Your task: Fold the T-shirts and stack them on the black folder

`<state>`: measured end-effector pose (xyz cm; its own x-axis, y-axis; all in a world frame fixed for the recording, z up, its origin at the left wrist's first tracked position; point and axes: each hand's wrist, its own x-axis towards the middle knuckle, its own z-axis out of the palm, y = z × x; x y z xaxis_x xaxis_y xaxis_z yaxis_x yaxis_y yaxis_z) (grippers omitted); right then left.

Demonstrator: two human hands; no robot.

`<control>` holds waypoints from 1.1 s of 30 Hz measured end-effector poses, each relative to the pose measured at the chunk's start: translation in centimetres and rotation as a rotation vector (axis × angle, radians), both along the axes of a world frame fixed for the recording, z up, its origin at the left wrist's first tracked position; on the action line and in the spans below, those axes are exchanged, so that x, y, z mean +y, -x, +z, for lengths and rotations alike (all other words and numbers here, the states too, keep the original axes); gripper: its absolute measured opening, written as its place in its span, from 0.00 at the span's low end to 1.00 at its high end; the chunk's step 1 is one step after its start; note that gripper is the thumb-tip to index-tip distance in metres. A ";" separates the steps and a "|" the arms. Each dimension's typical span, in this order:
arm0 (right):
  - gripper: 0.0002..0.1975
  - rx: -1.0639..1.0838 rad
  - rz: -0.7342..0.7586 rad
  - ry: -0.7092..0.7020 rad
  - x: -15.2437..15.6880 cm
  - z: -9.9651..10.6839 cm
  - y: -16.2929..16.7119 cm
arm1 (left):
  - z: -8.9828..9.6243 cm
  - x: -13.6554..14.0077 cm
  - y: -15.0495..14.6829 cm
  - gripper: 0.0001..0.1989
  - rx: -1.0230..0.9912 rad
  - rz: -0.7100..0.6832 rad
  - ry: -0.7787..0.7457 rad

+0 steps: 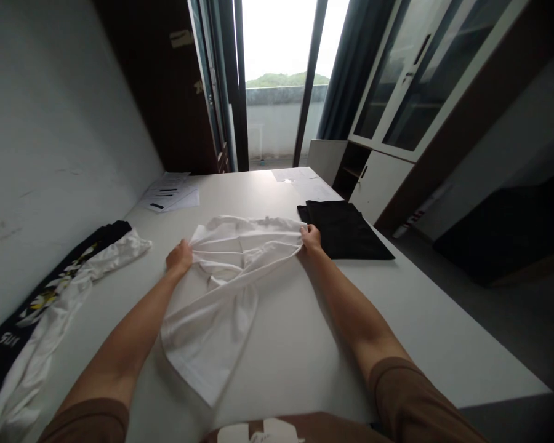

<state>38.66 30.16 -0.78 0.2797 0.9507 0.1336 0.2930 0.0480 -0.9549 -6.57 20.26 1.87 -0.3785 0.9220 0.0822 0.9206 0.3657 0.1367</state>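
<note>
Arms [346, 301] outstretched; left grip [179, 257], right grip [311, 239] pinching; apart

Plain white garment [258, 240], solid black cloth [346, 231], brown sleeves [413, 394], white tabletop [425, 326]

A white, soft-looking cloth garment [270, 237], creased and partly bunched, lies spread over a smooth, white, flat tabletop [300, 332]. Its far part stretches sideways between two gripped ends, with a long fold running diagonally across it. From beneath that fold, a broad, flaring white cloth flap [210, 344] extends toward the near side, narrowing to a pointed corner
</note>
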 end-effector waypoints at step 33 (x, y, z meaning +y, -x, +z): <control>0.15 -1.082 0.590 0.174 -3.7 3.1 24.2 | -2.9 0.8 -1.0 0.18 0.035 -0.199 -0.025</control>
<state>14.44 26.48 2.36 -0.3709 0.9220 -0.1115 0.9097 0.3365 -0.2435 -5.55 21.07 -1.01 -0.1858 0.9757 0.1159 0.9787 0.1733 0.1105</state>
